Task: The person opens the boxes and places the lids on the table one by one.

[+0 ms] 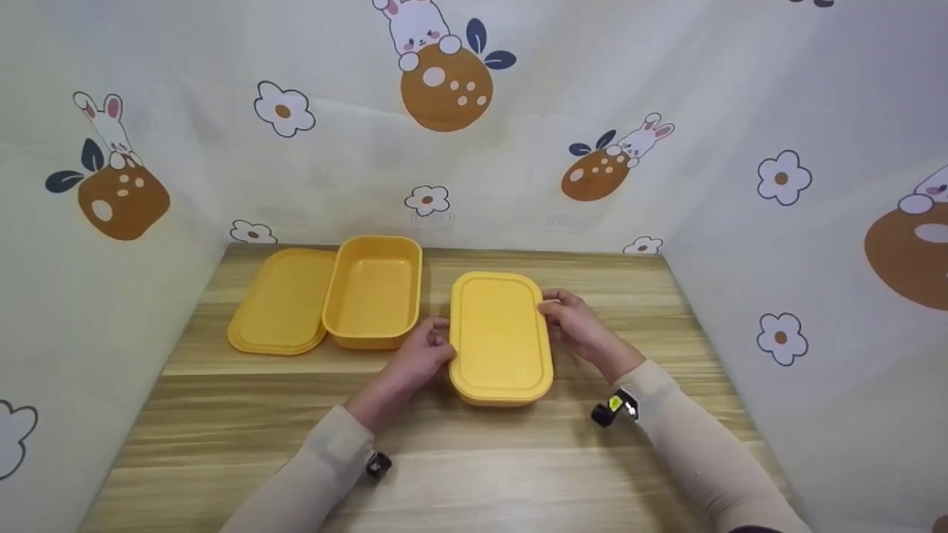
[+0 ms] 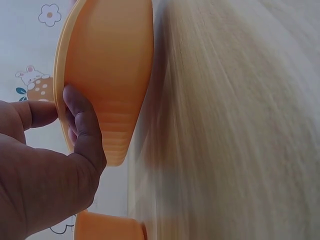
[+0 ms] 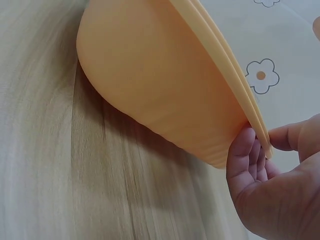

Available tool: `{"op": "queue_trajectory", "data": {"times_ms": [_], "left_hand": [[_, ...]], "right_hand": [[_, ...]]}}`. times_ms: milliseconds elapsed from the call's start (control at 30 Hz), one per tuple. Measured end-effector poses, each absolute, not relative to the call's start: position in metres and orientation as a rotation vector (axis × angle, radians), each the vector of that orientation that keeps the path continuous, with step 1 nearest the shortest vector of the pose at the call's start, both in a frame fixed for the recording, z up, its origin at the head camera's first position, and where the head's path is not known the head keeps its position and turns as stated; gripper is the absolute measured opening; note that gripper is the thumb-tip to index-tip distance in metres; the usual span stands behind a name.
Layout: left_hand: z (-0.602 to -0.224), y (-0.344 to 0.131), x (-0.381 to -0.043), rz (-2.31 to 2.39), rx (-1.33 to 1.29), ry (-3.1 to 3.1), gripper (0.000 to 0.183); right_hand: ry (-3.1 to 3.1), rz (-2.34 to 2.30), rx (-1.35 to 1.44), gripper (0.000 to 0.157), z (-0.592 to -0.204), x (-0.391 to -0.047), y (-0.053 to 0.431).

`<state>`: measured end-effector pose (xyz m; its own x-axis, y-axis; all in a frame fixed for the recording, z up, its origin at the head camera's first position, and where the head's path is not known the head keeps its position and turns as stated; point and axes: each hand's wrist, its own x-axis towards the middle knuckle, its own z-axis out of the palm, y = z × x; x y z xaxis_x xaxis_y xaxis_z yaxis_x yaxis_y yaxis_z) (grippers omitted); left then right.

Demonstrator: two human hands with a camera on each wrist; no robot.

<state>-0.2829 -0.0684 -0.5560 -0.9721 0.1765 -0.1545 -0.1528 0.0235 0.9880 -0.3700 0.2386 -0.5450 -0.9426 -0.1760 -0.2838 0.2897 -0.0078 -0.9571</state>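
Observation:
A yellow lidded box (image 1: 501, 337) sits between my two hands in the head view, its long side running away from me. My left hand (image 1: 422, 355) pinches the rim on its left side, thumb at the lid's edge and fingers curled under the lip, as the left wrist view shows on the box (image 2: 107, 65). On the right side, my right hand (image 1: 581, 326) pinches the same rim farther back. In the right wrist view the right hand (image 3: 280, 185) has its thumb on the lid and fingers beneath the rim of the box (image 3: 160, 85).
An uncovered yellow box (image 1: 374, 296) stands to the left, just beyond my left hand. Beside it lies a yellow lid (image 1: 281, 303), partly overlapped by that box in view. The wood-grain table (image 1: 474, 474) meets a printed cloth wall (image 1: 489, 170) at the back and sides.

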Motion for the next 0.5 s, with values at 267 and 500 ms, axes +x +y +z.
{"op": "queue_trajectory", "data": {"times_ms": [267, 500], "left_hand": [[-0.5532, -0.0727, -0.2793, 2.021, -0.028, 2.044, 0.057], [-0.5528, -0.0751, -0.2731, 2.029, -0.003, 2.016, 0.059]], "right_hand": [[1.94, -2.016, 0.083, 0.038, -0.5447, -0.3691, 0.2374], [1.958, -1.976, 0.072, 0.035, -0.5461, -0.364, 0.2369]]}}
